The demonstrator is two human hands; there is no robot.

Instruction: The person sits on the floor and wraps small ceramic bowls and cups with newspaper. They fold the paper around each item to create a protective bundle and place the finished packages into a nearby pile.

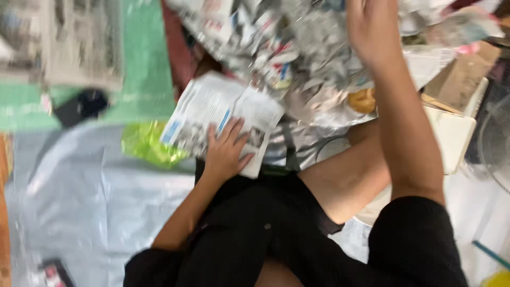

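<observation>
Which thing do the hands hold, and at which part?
The left hand lies flat on a folded newspaper, at its near edge. The right hand reaches over the paper pile; grip unclear.

Home floor serving as makeshift paper-sorting spot. Grey plastic sheet [90,202] and green mat [141,64] covering floor; crumpled newspaper heap [297,48] piling up; cardboard box [459,79] and electric fan [496,143] standing alongside; person sitting on floor.

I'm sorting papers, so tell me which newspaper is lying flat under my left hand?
The folded newspaper beside the green bag; your left hand presses it flat, unlike the crumpled pile under your right hand.
</observation>
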